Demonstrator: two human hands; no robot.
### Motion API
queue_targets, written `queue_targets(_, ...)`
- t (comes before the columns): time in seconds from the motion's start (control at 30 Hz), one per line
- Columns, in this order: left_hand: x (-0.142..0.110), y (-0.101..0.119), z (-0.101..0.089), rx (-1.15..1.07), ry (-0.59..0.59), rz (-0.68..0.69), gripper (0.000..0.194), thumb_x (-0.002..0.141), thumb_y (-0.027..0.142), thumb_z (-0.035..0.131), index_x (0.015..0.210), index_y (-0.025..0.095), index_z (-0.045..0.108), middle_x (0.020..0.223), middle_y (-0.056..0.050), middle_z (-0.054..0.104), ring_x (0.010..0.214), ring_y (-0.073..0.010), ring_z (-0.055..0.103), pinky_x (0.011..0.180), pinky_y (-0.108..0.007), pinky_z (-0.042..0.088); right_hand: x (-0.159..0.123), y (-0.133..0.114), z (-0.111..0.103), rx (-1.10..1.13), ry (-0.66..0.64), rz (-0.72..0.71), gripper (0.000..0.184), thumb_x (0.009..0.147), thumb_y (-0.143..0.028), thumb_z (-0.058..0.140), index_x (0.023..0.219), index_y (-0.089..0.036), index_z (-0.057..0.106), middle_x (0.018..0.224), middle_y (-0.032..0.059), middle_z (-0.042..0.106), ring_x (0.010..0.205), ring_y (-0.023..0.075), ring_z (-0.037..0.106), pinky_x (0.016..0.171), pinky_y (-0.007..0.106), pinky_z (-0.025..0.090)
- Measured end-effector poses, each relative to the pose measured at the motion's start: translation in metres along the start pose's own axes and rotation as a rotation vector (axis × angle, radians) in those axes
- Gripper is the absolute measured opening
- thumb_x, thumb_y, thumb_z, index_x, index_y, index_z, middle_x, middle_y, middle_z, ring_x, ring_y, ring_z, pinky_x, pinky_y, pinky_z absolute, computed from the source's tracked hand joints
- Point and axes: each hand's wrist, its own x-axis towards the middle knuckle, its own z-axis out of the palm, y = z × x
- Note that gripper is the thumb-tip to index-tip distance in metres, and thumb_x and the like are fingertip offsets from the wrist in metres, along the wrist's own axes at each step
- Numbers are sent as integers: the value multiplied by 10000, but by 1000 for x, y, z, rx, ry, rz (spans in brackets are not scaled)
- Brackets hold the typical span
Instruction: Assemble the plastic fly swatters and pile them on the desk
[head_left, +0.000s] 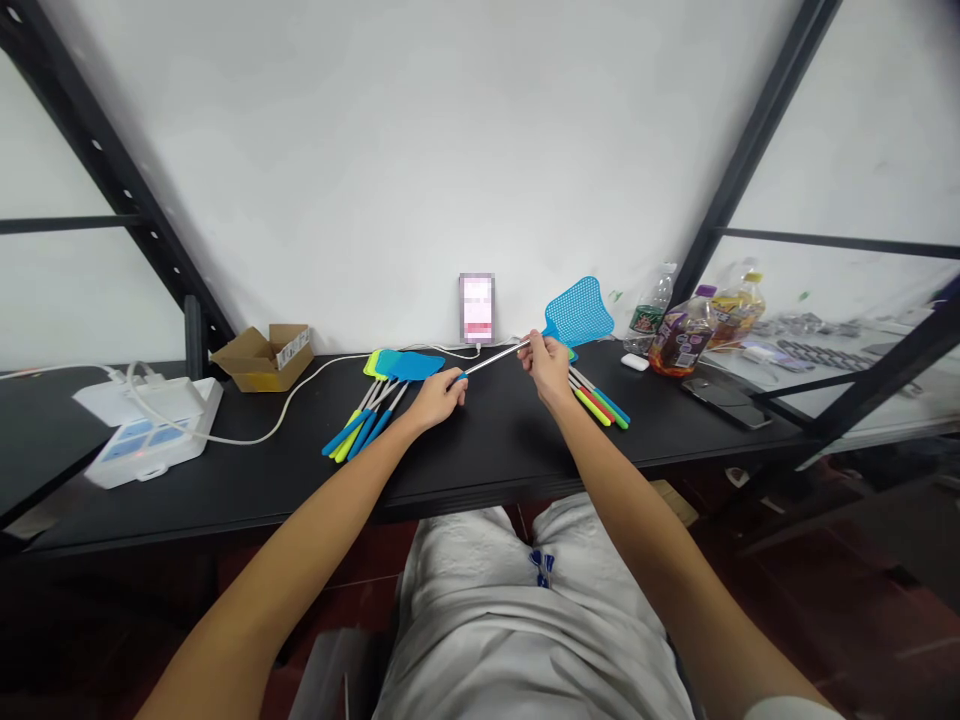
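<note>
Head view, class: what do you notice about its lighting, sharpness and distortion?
Head view: bright wall, dark floor; head view: phone pixelated, but the blue fly swatter shows distinct holes; head view: black posts splay outward towards the top, suggesting wide-angle distortion.

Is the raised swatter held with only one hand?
No, the left hand is on the handle of the swatter and the right hand is on its shaft.

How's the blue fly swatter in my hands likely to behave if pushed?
The blue fly swatter is probably light, given its slim shaft. The perforated head likely flexes; the straight, metallic-looking shaft seems stiffer.
</note>
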Motion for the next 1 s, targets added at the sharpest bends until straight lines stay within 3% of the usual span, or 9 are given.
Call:
queue_targets(0.43,-2,1,1,50,-49,33,272,938,302,433,694,204,503,654,20,609,646,-136,541,673,-268,385,-1,3,0,-60,-2,-62,524,866,-667,541,694,-175,597,502,-25,496,426,86,418,412,228,315)
queue_targets(0.7,-4,5,0,80,-57,50,285,937,282,444,670,199,500,649,23,593,633,-127,522,677,-265,381,-2,3,1,-77,-47,17,518,866,-672,545,695,-185,586,472,-23,475,424,103,421,405,237,320)
queue_targets(1.0,-5,6,0,76,-53,48,291,936,281,452,660,196,494,643,24,582,624,-125,506,663,-262,368,-5,0,4,-103,-75,7,530,883,-682,502,701,-191,575,471,-21,483,423,107,435,410,241,319)
